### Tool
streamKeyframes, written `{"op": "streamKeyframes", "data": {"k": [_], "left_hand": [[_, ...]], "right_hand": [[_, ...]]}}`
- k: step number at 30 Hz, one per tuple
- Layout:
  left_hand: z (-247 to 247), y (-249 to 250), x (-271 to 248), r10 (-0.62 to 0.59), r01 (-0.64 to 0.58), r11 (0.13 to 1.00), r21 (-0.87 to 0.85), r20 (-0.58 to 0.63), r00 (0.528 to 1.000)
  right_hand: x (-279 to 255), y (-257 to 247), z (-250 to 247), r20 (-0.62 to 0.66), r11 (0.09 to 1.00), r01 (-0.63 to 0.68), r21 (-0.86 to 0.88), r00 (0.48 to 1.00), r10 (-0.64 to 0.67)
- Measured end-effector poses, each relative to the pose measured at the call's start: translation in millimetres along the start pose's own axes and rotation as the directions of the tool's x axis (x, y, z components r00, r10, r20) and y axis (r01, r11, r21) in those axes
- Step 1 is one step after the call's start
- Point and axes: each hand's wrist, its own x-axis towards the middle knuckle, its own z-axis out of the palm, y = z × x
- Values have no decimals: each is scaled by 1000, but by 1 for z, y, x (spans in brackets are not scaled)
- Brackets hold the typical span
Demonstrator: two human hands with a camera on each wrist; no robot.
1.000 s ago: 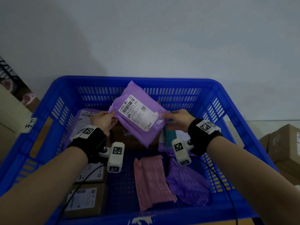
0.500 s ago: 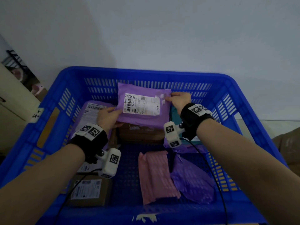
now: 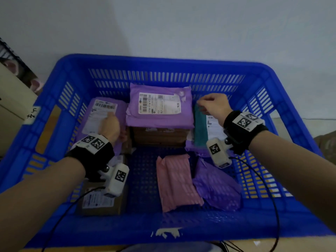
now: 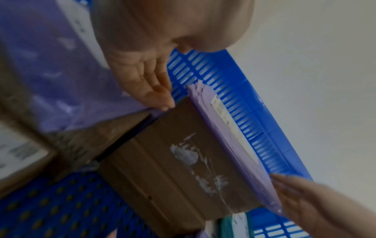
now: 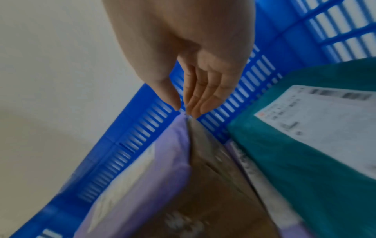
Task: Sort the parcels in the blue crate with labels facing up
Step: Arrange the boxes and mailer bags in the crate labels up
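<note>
The blue crate (image 3: 163, 61) holds several parcels. A purple parcel (image 3: 160, 108) (image 4: 234, 145) (image 5: 154, 173) lies label up on a brown box (image 3: 160, 136) (image 4: 173, 161) at the back middle. My left hand (image 3: 111, 124) (image 4: 156, 91) has straight fingers, and their tips touch the edge of another label-up purple parcel (image 3: 101, 113) at the back left. My right hand (image 3: 212, 105) (image 5: 189, 103) hovers just right of the placed parcel's far corner, over a teal parcel (image 3: 200, 128) (image 5: 305, 161). Its fingers are relaxed and hold nothing.
A pink parcel (image 3: 176, 182) and a darker purple parcel (image 3: 216, 190) lie near the front with no label showing. A labelled brown box (image 3: 101, 202) sits front left. Bare crate floor (image 3: 141, 170) shows in the middle. Cables trail from both wrists.
The purple parcel went from tilted in both hands down onto the brown box, label up. Both hands have let go; the left drew back left, the right moved right.
</note>
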Motion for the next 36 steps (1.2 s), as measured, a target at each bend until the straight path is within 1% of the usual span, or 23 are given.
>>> {"op": "streamKeyframes", "data": {"k": [1,2,3,4,5,6,7,8,9,10,11,12,13,14,15,18,21,22,26,28,31,34,36], "left_hand": [[0,-7,-3,-114,114,993,-5,87,990],[2,-15,-5,-207,197,978,69,173,963],[4,-21,-7,-280,241,954,178,250,927],[10,-27,-10,-336,250,925,286,309,890],[15,-32,-13,-375,243,897,369,345,861],[21,-39,-13,-396,228,876,425,365,842],[28,-47,-12,-413,215,858,467,378,828],[37,-56,-10,-434,205,834,512,380,817],[46,-65,-9,-451,191,809,555,380,808],[55,-74,-9,-464,175,787,592,380,800],[64,-83,-9,-470,157,766,624,376,799],[72,-91,-9,-470,127,739,662,371,801],[80,-99,-9,-465,89,715,694,376,801],[87,-106,-9,-463,63,699,712,383,799],[94,-113,-8,-464,50,689,723,387,797],[106,-127,-2,-509,124,689,714,355,784],[105,-134,7,-478,81,674,735,349,806],[103,-135,10,-473,84,671,736,338,814],[97,-136,13,-461,86,689,719,344,818],[98,-131,13,-459,76,708,702,375,805],[98,-117,6,-475,90,741,665,425,770],[98,-104,-1,-427,67,783,618,457,780],[97,-92,-9,-395,23,800,599,498,772]], "right_hand": [[-6,7,-4,14,1000,-24,13,1000,24],[-11,15,-7,39,998,-59,25,998,58],[-16,25,-8,88,994,-105,32,991,101],[-20,35,-8,163,988,-154,31,976,147],[-23,46,-8,261,977,-213,28,945,199],[-27,58,-6,363,963,-270,-6,897,253],[-31,70,-4,461,946,-317,-67,831,311],[-35,83,0,532,927,-335,-168,761,371],[-39,96,5,575,905,-330,-268,699,425],[-41,110,12,581,883,-289,-370,669,463],[-42,124,20,578,862,-234,-449,659,480],[-44,135,28,566,834,-159,-528,666,486],[-43,147,35,544,806,-83,-585,697,467],[-45,154,43,518,787,-44,-616,730,446],[-45,162,49,503,793,-40,-608,753,424],[-43,175,61,483,825,-117,-553,761,432],[-39,182,65,483,820,-122,-559,756,442],[-39,181,64,481,823,-133,-552,756,445],[-40,176,62,457,834,-196,-516,760,462],[-39,170,60,448,836,-227,-499,759,473],[-42,160,58,441,843,-260,-471,758,481],[-48,151,53,431,856,-300,-421,764,480],[-54,143,48,434,864,-351,-361,757,489]]}}
